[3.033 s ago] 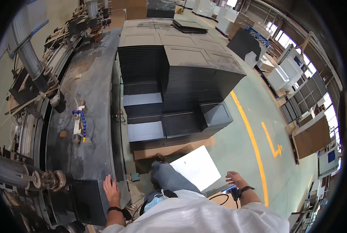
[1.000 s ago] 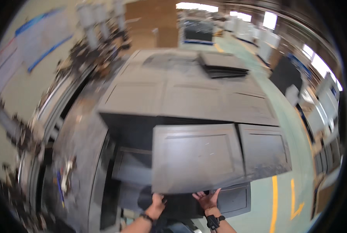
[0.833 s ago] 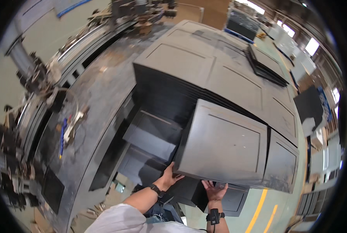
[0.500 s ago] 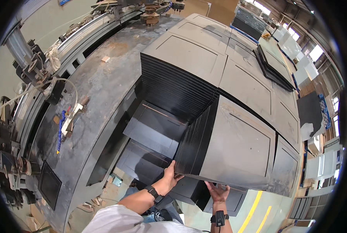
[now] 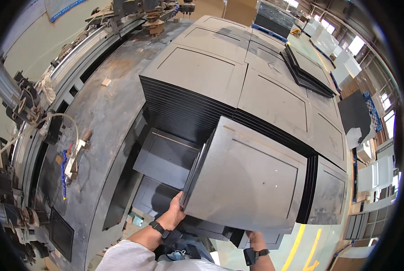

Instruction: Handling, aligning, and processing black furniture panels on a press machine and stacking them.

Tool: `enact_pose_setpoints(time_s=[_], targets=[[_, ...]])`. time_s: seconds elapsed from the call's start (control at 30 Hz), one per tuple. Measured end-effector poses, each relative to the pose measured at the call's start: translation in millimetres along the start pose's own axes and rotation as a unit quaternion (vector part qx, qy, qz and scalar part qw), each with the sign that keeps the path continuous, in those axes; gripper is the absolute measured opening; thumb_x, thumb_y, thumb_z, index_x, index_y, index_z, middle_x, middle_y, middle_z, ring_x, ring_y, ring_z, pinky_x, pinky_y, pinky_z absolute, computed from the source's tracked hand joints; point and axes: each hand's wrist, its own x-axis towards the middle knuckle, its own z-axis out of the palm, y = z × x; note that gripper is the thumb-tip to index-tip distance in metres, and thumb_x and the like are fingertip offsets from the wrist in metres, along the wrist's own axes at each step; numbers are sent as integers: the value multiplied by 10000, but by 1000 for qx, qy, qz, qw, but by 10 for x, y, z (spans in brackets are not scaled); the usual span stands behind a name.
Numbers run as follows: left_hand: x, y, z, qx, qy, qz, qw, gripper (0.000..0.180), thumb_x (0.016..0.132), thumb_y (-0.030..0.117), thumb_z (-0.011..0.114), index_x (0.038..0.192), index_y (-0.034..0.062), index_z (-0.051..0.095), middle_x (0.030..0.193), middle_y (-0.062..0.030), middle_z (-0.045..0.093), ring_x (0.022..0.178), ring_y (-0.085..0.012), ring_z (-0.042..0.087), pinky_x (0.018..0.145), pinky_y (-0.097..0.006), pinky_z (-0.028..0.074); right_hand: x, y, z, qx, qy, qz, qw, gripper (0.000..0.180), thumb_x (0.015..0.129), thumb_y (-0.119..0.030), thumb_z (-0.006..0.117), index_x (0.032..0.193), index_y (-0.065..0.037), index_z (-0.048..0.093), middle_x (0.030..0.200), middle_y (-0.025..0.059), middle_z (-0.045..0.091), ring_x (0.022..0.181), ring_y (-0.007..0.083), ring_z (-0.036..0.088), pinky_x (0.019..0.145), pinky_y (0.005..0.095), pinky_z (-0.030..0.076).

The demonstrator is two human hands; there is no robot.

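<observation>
A large grey panel point(image 5: 251, 176) with a grooved rectangular outline lies across my two hands, in front of the stacks. My left hand point(image 5: 174, 211) is closed round its near left corner, with the thumb along the edge. At the near edge, my right hand point(image 5: 256, 238) grips from below, its fingers mostly hidden by the panel. Dark layers show along the panel's left side; how many move with it I cannot tell. Behind it rises a tall stack of similar panels point(image 5: 202, 74). More panels point(image 5: 168, 158) lie low in the gap to the left.
A long machine bed point(image 5: 104, 108) runs along the left, carrying a fixture with a blue hose point(image 5: 65, 176) and a small dark panel point(image 5: 61, 232). Two loose panels point(image 5: 308, 67) sit crookedly on the far right stacks. Yellow floor lines point(image 5: 294, 248) run at the lower right.
The grey panel has shifted left and toward me, with both hands moving along with it. A dark stepped edge now shows at its right. My right hand's fingers have gone under the panel.
</observation>
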Motion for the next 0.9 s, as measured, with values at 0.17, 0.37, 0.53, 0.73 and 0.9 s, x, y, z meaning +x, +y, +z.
enact_pose_setpoints(time_s=[0.17,0.37,0.53,0.73,0.9], targets=[[-788,323,716,68,102,14,992,434,960,356,374,1058,9,616,955,-153,670,881,-287,635,805,-434,516,-294,-385,45,158,105,74,979,698,891,-614,425,1378,-115,410,1427,87,386,1322,265,331,1071,457,327],[-496,1492,136,601,352,496,519,683,804,257,668,1315,-75,357,1261,-271,427,1231,-430,368,1025,-459,338,-549,-522,279,147,135,96,975,692,897,-614,417,1369,-107,423,1415,91,404,1303,265,356,1063,443,334],[-70,2526,206,721,316,420,452,633,871,502,526,1255,0,517,1199,-215,533,1144,-383,485,950,-457,409,-610,-649,578,131,141,107,976,689,901,-614,411,1360,-101,435,1405,94,420,1286,264,378,1056,431,340],[277,2731,-83,683,273,333,590,704,895,602,408,1125,-29,621,1153,-276,551,1088,-375,520,957,-429,384,-521,-773,993,132,131,133,974,685,907,-614,403,1351,-94,449,1392,97,438,1267,264,404,1048,418,348],[685,2914,-869,549,119,352,748,562,924,462,473,928,-83,611,916,-218,633,814,-277,605,776,-391,452,-412,-1013,1635,133,89,145,976,683,911,-614,397,1343,-88,460,1382,100,454,1251,263,425,1041,406,354]])
